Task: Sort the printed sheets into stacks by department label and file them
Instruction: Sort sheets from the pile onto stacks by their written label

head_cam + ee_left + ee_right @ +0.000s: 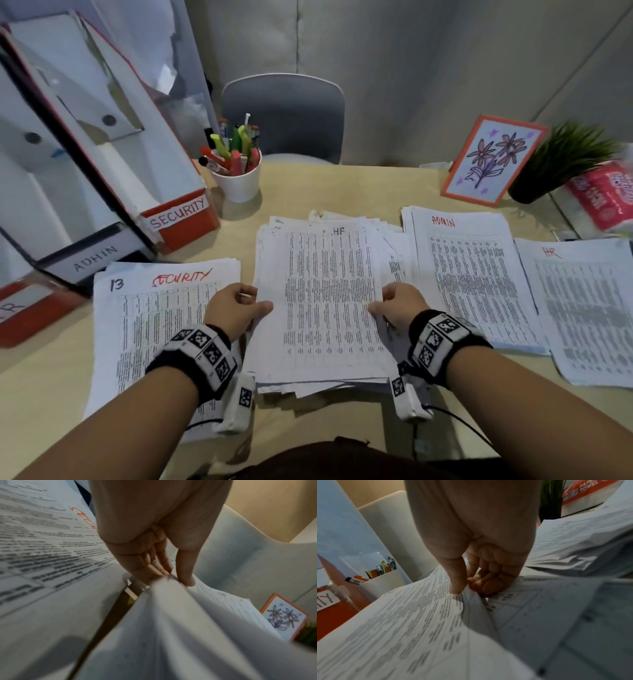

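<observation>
A thick unsorted pile of printed sheets (325, 305) lies in the middle of the desk, its top sheet (412, 615) marked HR. My left hand (239, 306) pinches that top sheet's left edge, thumb on top (186, 574). My right hand (394, 305) pinches its right edge, and the paper creases under the thumb (456, 582). Sorted stacks lie around the pile: SECURITY (161, 308) to the left, ADMIN (469, 274) to the right, HR (589, 308) at the far right.
File boxes labelled SECURITY (180, 212) and ADMIN (96, 257) lean at the back left, with another red box (30, 308) at the left edge. A white cup of pens (236, 171), a flower drawing (493, 161), a plant (561, 161) and a paper towel pack (606, 195) line the back.
</observation>
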### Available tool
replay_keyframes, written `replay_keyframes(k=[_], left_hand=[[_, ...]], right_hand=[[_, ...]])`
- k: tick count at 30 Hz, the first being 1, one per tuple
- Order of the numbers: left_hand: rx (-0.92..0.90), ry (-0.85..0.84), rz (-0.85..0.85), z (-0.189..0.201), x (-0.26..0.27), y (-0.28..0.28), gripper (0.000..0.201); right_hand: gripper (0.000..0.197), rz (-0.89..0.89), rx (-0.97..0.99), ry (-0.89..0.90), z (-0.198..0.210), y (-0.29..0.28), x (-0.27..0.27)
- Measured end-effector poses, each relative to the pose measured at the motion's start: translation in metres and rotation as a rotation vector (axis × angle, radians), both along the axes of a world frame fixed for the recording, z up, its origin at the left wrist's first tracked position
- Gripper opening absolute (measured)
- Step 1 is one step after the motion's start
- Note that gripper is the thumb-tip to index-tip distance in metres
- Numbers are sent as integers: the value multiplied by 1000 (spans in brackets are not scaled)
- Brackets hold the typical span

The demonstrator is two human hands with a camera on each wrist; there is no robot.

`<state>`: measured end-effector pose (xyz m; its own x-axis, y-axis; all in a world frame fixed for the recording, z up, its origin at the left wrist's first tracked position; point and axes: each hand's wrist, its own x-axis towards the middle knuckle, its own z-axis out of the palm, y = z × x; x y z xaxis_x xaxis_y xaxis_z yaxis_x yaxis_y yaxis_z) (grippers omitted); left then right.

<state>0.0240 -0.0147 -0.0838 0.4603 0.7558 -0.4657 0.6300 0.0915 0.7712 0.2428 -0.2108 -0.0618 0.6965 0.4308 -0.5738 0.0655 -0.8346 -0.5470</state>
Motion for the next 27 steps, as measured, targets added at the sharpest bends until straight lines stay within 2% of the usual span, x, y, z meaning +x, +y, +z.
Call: replay_keyframes(k=[3, 6, 10, 13, 16, 20, 23, 25, 27], left_hand=[[-7, 51, 37, -5, -2, 0, 37], [-66, 39, 80, -5, -4, 1, 40], [-111, 8, 110, 3, -7, 1, 32], [-162, -24, 112, 7, -10, 2, 40], [-216, -63, 89, 11, -9, 4, 45], [-270, -98, 156, 16, -7, 7, 29], [-278, -55, 113, 14, -6, 12, 43], [-349, -74, 100, 18, -4, 10, 53], [-410, -85, 90, 17, -2, 10, 58]], right_hand=[[18, 25, -30, -23, -2, -2, 5], [9, -123, 29, -70, -2, -12, 16], [19, -382, 79, -101, 4, -32, 38], [17, -461, 38, -133, 10, -46, 52], [31, -413, -51, -136, 12, -55, 59], [33, -365, -38, -124, 13, -49, 52], [21, -355, 46, -53, 9, -35, 40], [13, -355, 88, 0, 0, -24, 33], [12, -256, 105, 43, -1, -12, 22]])
